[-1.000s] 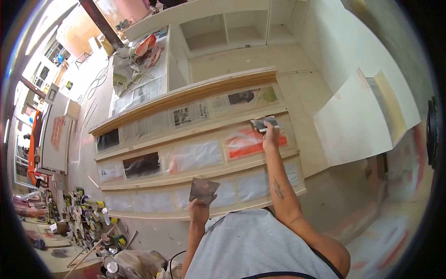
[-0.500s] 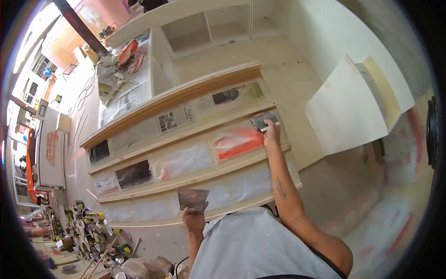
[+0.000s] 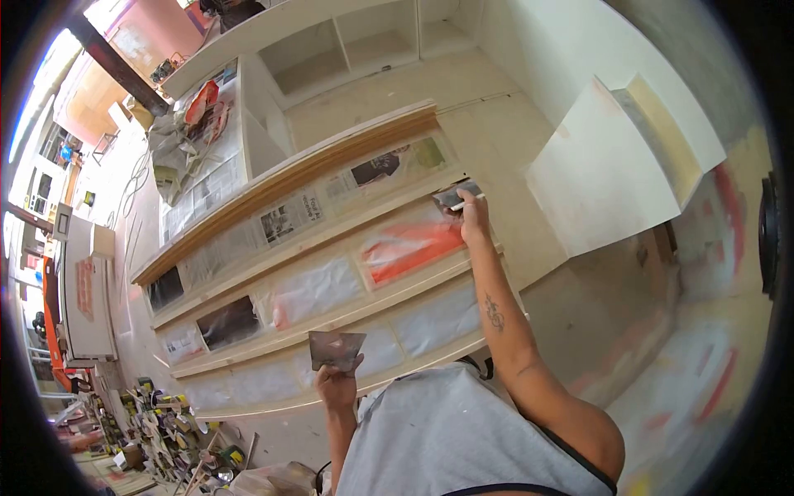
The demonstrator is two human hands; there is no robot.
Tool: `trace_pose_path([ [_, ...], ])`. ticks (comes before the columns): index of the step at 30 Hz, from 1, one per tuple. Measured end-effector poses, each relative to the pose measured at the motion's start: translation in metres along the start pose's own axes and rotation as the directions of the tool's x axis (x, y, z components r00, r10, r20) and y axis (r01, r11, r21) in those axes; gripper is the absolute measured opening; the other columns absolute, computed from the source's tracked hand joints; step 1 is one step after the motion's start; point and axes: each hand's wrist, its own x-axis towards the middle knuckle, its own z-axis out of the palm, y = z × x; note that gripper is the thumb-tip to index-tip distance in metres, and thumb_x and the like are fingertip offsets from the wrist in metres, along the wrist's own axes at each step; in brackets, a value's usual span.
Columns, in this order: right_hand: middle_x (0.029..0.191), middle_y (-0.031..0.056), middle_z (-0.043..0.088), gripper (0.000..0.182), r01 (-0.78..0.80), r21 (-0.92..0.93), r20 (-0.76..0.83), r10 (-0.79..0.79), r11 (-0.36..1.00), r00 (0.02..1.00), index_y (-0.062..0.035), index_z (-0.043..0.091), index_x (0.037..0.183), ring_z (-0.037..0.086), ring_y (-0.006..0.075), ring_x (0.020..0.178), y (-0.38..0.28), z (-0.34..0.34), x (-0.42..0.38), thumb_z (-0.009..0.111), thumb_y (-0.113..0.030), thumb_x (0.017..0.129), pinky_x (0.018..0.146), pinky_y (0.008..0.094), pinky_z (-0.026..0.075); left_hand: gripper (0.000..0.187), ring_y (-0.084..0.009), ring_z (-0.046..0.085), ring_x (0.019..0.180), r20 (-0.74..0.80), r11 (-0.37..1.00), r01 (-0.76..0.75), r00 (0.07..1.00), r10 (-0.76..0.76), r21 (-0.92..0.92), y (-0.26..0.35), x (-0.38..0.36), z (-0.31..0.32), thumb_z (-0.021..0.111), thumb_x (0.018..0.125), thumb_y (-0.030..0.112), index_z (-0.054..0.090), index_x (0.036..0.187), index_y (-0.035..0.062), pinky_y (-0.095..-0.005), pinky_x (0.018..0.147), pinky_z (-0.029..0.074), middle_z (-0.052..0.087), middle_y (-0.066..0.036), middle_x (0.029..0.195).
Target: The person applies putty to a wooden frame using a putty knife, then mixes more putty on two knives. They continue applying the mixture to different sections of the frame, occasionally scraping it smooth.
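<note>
My left hand (image 3: 337,384), low in the middle, is closed on the lower edge of a flat, shiny metal scraper (image 3: 335,345), held up in front of the nearest panel row. Stretched out to the right, my right hand (image 3: 473,219) grips a second metal scraper (image 3: 452,197) with a pale edge. Its blade lies at the right end of a wooden rail on the long frame (image 3: 331,236). Just below that hand, red plastic film (image 3: 413,250) covers one opening. White film (image 3: 318,289) and newspaper (image 3: 289,219) fill others.
A white cabinet carcass (image 3: 347,54) stands behind, and an angled white board (image 3: 595,169) is at right. Left of the frame, newspaper and plastic bags (image 3: 186,140) cover a surface. Tools and cans (image 3: 169,426) crowd the floor at lower left. A dark post (image 3: 124,66) rises at upper left.
The whole scene has shifted slightly left in view. My right hand and its scraper have moved a little up and left along the rail's end; both hands keep their scrapers.
</note>
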Motion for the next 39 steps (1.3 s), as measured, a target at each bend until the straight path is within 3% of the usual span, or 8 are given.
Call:
trace_pose_path([
  [8, 0.083, 0.0112, 0.067, 0.021, 0.142, -0.042, -0.017, -0.143, 0.989, 0.99, -0.0016, 0.058, 0.102, 0.067, 0.0224, 0.063, 0.014, -0.022, 0.025, 0.06, -0.013, 0.083, 0.047, 0.0328, 0.054, 0.055, -0.0345, 0.061, 0.108, -0.043, 0.999, 0.008, 0.999, -0.01, -0.037, -0.001, 0.0, -0.003, 0.048, 0.072, 0.001, 0.052, 0.126, 0.0013, -0.056, 0.085, 0.056, 0.06, -0.014, 0.122],
  [11, 0.083, 0.0109, 0.067, 0.021, 0.189, 0.026, 0.004, -0.189, 0.982, 0.982, -0.0014, 0.058, 0.102, 0.066, 0.0224, 0.06, 0.014, -0.018, 0.031, 0.06, -0.013, 0.084, 0.046, 0.033, 0.054, 0.057, -0.0344, 0.059, 0.112, -0.002, 1.0, 0.013, 1.0, -0.013, 0.003, -0.001, 0.002, -0.006, 0.045, 0.071, 0.002, 0.051, 0.128, 0.0005, -0.0585, 0.091, 0.053, 0.059, -0.017, 0.124],
  [17, 0.083, 0.0105, 0.063, 0.016, 0.098, 0.062, -0.018, -0.097, 0.993, 0.995, -0.0006, 0.057, 0.095, 0.064, 0.0213, 0.063, -0.005, -0.025, 0.002, 0.061, -0.01, 0.082, 0.047, 0.0321, 0.053, 0.055, -0.0338, 0.061, 0.109, -0.027, 1.0, -0.006, 1.0, 0.006, 0.013, -0.004, -0.001, -0.003, 0.048, 0.071, 0.003, 0.053, 0.126, 0.0024, -0.0562, 0.088, 0.055, 0.06, -0.015, 0.122],
  [22, 0.084, 0.0123, 0.065, 0.019, 0.111, 0.042, -0.081, -0.107, 0.993, 0.991, 0.0001, 0.057, 0.101, 0.066, 0.0218, 0.07, -0.009, -0.014, 0.023, 0.06, -0.009, 0.084, 0.05, 0.033, 0.056, 0.055, -0.0331, 0.061, 0.109, -0.003, 0.999, 0.001, 1.0, -0.001, 0.045, -0.007, 0.004, -0.004, 0.048, 0.071, 0.003, 0.053, 0.126, 0.0031, -0.0554, 0.088, 0.055, 0.061, -0.015, 0.121],
  [24, 0.083, 0.0122, 0.065, 0.019, 0.14, 0.051, 0.0, -0.14, 0.989, 0.99, -0.0002, 0.057, 0.1, 0.065, 0.0221, 0.066, -0.011, -0.014, 0.024, 0.06, -0.01, 0.084, 0.048, 0.0329, 0.055, 0.055, -0.0331, 0.061, 0.109, -0.014, 0.999, 0.008, 1.0, -0.007, 0.032, -0.008, 0.004, -0.005, 0.048, 0.071, 0.003, 0.053, 0.126, 0.003, -0.0554, 0.088, 0.055, 0.061, -0.015, 0.121],
  [31, 0.079, 0.0137, 0.064, 0.02, 0.158, 0.041, -0.011, -0.158, 0.987, 0.987, 0.0006, 0.056, 0.1, 0.064, 0.0235, 0.058, -0.001, -0.028, 0.023, 0.058, -0.012, 0.085, 0.046, 0.0327, 0.052, 0.057, -0.0339, 0.06, 0.11, -0.033, 0.999, 0.021, 0.999, -0.022, -0.03, -0.006, 0.003, -0.009, 0.045, 0.07, -0.001, 0.052, 0.127, 0.001, -0.0581, 0.09, 0.053, 0.059, -0.016, 0.124],
  [35, 0.084, 0.0145, 0.064, 0.022, 0.113, 0.034, -0.022, -0.112, 0.993, 0.993, 0.0021, 0.056, 0.102, 0.065, 0.0243, 0.062, -0.018, -0.012, 0.02, 0.058, -0.013, 0.085, 0.047, 0.0334, 0.053, 0.052, -0.0324, 0.06, 0.111, 0.016, 0.999, 0.015, 1.0, -0.016, 0.044, -0.007, 0.004, -0.002, 0.049, 0.073, 0.005, 0.054, 0.125, 0.0035, -0.0556, 0.088, 0.055, 0.06, -0.013, 0.123],
  [39, 0.092, 0.0128, 0.064, 0.025, 0.158, 0.076, 0.034, -0.161, 0.984, 0.986, 0.0004, 0.057, 0.106, 0.066, 0.0238, 0.069, -0.024, -0.015, 0.017, 0.06, -0.013, 0.085, 0.047, 0.0333, 0.054, 0.054, -0.0344, 0.055, 0.118, 0.04, 0.995, 0.103, 0.994, -0.102, -0.014, -0.008, 0.009, 0.014, 0.049, 0.074, 0.006, 0.052, 0.128, 0.0037, -0.0593, 0.094, 0.049, 0.057, -0.014, 0.127],
])
